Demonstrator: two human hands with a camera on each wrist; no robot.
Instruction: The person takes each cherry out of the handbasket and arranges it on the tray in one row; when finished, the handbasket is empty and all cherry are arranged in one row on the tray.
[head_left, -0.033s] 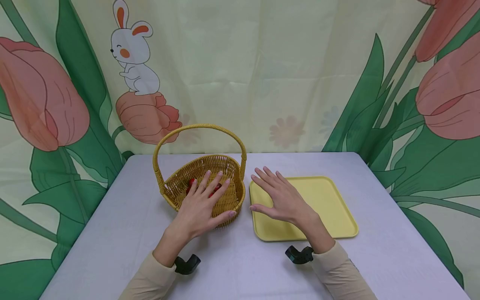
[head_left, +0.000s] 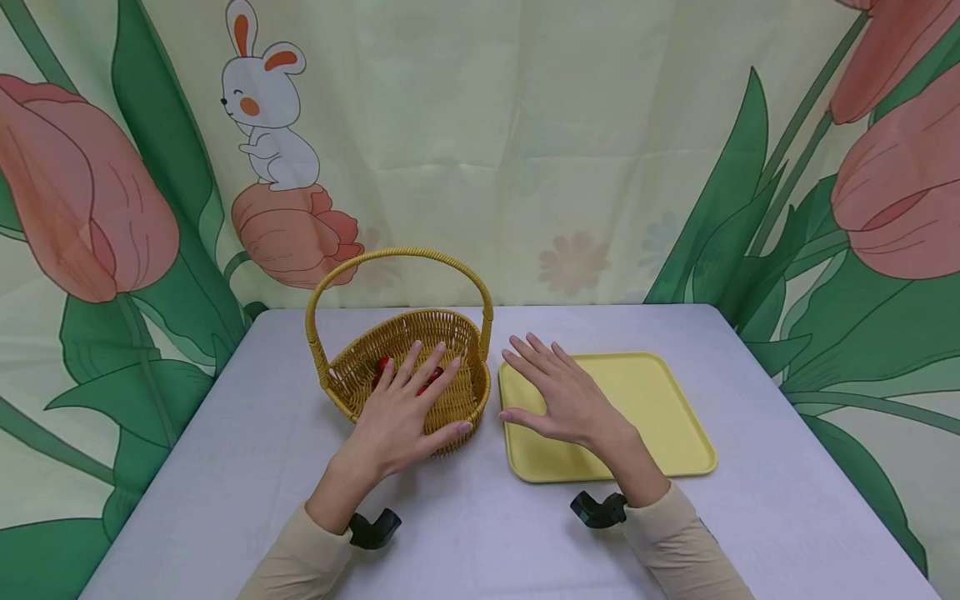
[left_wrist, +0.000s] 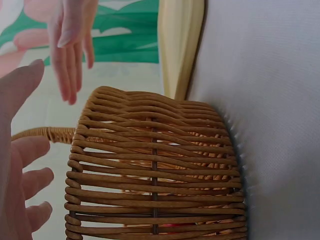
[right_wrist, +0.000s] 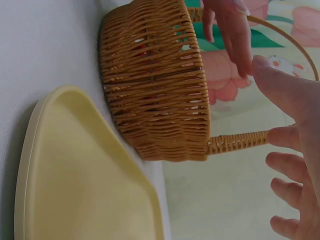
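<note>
My left hand (head_left: 396, 421) hovers over the near side of a brown wicker basket (head_left: 423, 323), fingers spread and palm down, holding nothing. Inside the basket lie small dark red objects (head_left: 381, 365), partly covered by the fingers; their kind is not clear. To the right, my right hand (head_left: 561, 398) hangs over the left part of a yellow tray (head_left: 648, 412) with its fingers extended and nothing in them. In the left wrist view, the left fingers stand just above the basket's rim. Between the wicker strands in the right wrist view, a bit of red shows.
The basket's tall arched handle (head_left: 401, 252) rises behind the left hand. Both basket and tray rest on a white-covered table (head_left: 262, 467). A curtain (head_left: 585, 150) printed with tulips and a rabbit hangs behind the table's far edge. Each wrist wears a black camera mount.
</note>
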